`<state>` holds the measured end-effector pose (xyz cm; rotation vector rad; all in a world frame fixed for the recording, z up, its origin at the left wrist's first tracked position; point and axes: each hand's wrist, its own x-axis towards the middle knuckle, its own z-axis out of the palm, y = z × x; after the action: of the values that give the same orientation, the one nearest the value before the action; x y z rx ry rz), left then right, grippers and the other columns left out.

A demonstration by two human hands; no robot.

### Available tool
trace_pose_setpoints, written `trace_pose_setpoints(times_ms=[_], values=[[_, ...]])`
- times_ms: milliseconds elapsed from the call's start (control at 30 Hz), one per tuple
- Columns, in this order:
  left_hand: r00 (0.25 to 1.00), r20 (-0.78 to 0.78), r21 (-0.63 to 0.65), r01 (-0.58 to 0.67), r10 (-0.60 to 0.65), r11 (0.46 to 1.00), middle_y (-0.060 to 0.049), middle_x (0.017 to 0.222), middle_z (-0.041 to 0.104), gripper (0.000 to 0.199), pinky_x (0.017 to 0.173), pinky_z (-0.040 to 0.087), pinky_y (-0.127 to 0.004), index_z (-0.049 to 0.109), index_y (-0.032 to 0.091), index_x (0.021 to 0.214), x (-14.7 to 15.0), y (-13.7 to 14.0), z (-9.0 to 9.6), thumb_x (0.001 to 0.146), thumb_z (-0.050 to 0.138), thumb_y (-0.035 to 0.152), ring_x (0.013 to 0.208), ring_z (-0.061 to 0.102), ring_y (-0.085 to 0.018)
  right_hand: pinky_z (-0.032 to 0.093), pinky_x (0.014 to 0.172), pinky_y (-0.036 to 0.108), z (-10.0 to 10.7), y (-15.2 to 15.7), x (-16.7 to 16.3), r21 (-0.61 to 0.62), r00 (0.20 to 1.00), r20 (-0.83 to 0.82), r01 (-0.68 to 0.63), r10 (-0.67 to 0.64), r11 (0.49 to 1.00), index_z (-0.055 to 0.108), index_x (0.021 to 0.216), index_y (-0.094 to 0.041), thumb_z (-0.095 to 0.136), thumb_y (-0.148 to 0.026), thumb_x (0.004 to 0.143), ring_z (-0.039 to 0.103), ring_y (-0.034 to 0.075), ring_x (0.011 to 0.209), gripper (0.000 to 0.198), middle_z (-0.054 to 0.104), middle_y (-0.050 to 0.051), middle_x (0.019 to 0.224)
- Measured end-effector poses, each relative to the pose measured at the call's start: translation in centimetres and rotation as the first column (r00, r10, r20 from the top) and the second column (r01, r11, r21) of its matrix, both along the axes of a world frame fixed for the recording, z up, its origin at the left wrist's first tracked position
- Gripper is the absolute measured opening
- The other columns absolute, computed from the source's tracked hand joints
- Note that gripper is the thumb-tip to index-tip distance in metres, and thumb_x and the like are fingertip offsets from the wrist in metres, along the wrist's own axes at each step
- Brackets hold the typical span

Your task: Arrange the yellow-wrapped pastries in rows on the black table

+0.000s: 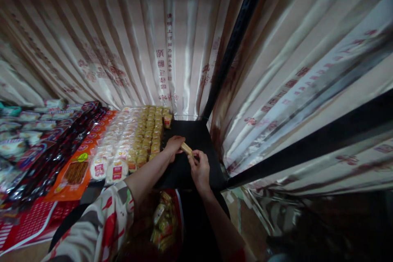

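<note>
My left hand (174, 147) and my right hand (200, 168) hold a small pale-yellow wrapped snack (186, 148) between them, above a black shelf board (179, 176). The left fingers close on its upper left end. At its lower right end, the right thumb and fingers pinch the wrapper. Just left of my left hand are rows of yellow-brown wrapped snacks (146, 133), stacked close together. One similar packet with a red label (167, 120) lies at the back end of these rows.
White round packaged crackers (117, 170), an orange snack bag (75, 170) and dark shiny packs (46, 159) fill the shelf leftward. Below are a bag of wrapped snacks (165, 221) and a red basket (33, 221). A black metal post (235, 45) and printed curtains (181, 49) enclose the corner.
</note>
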<state>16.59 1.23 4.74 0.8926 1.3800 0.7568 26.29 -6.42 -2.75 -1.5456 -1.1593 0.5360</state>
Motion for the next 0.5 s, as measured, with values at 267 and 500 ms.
trace_pose_setpoints(times_ms=[267,500], values=[[0.994,-0.023,0.08,-0.103,0.105,0.992,-0.01,0.1,0.064,0.04,0.064,0.049,-0.022,0.056,0.015,0.114,0.0,1.2,-1.0,0.074,0.052,0.01,0.077,0.063,-0.014,0.044,0.091,0.043,0.0,1.7,-0.6,0.08,0.982,0.186,0.007,-0.022,0.997,0.053,0.084,-0.022,0.05,-0.023,0.078,0.051,0.023,0.096,0.007,0.049,0.009,0.096],[0.969,0.056,0.051,-0.243,0.24,0.969,-0.013,0.116,0.058,0.039,0.07,0.05,-0.021,0.051,0.012,0.113,-0.2,1.0,-2.5,0.075,0.05,0.004,0.093,0.062,-0.015,0.05,0.083,0.039,-0.7,4.4,0.0,-0.002,0.995,-0.094,0.015,-0.015,1.0,0.058,0.085,-0.02,0.051,-0.033,0.077,0.048,0.025,0.108,0.017,0.05,0.013,0.111]])
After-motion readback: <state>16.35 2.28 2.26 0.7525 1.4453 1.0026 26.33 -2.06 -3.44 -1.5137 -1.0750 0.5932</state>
